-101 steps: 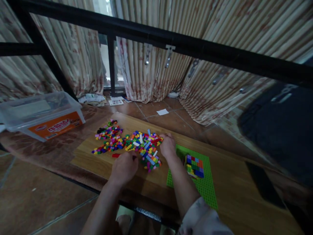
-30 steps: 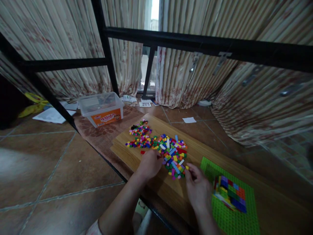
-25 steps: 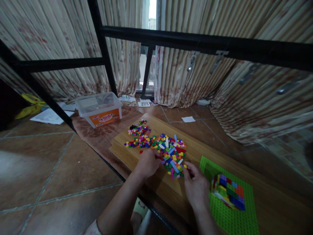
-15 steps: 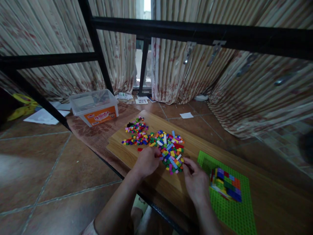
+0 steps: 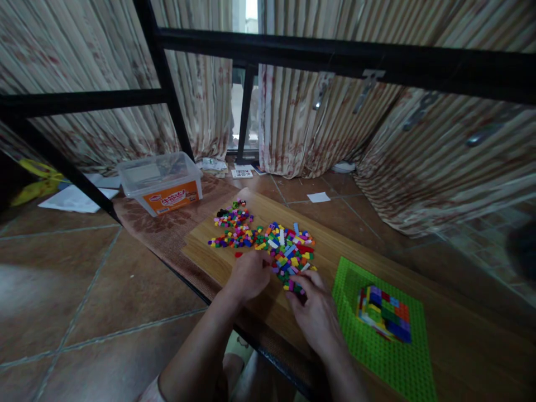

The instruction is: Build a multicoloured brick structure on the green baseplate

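Observation:
A loose pile of small coloured building bricks (image 5: 293,251) lies on a wooden board. At its near left edge, my left hand (image 5: 251,273) is closed with the fingertips curled together; what they hold, if anything, is hidden. My right hand (image 5: 314,304) reaches over the pile's near edge, thumb and fingers apart around a few bricks. To the right of that hand, a green studded baseplate (image 5: 389,363) carries a block built of many-coloured bricks (image 5: 385,312).
Smaller bricks (image 5: 234,237) spread over the far left of the wooden board (image 5: 205,259). Beyond it stands a clear plastic box (image 5: 163,178) with an orange label. Black metal bars (image 5: 293,44) cross in front of curtains. Papers (image 5: 319,197) lie on the tiled floor.
My right hand has moved left, from the pile's right edge to over its near edge, its thumb and fingers now around bricks there. My left hand has barely moved.

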`<action>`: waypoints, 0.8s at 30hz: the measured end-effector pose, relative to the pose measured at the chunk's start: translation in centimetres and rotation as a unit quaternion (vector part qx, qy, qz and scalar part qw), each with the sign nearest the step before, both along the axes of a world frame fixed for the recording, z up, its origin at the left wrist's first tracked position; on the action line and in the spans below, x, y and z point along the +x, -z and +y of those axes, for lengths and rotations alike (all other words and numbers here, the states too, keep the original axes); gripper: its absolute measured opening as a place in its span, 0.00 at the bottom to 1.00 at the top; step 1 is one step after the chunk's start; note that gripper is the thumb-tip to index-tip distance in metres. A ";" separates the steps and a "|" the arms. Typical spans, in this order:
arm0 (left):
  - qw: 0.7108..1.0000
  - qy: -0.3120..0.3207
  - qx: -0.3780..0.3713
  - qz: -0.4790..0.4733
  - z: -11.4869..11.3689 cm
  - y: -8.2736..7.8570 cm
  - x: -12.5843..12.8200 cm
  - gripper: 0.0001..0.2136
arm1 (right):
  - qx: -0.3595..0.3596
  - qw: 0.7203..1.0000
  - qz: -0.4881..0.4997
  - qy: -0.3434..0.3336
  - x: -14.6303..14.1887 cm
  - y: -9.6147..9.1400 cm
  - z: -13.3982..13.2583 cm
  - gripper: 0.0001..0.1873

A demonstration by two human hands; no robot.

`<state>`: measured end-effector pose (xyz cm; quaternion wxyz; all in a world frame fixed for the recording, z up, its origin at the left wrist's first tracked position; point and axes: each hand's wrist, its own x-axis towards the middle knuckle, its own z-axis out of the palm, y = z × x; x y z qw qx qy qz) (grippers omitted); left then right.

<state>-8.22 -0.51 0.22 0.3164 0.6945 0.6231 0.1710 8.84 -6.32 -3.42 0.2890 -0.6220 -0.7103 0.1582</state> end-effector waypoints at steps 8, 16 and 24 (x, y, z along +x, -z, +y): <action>0.999 0.002 0.025 -0.020 0.3 0.3 -0.1 0.09 | 0.021 1.000 -0.007 0.013 -0.2 -0.2 0.1 0.09; 0.977 0.053 -0.027 -0.203 -1.0 0.0 2.1 0.17 | 0.057 0.992 0.105 0.045 0.1 -1.0 -0.2 0.10; 0.938 0.020 -0.074 -0.338 -1.0 1.1 4.2 0.13 | 0.072 0.982 0.168 0.044 -0.2 -1.4 -0.3 0.18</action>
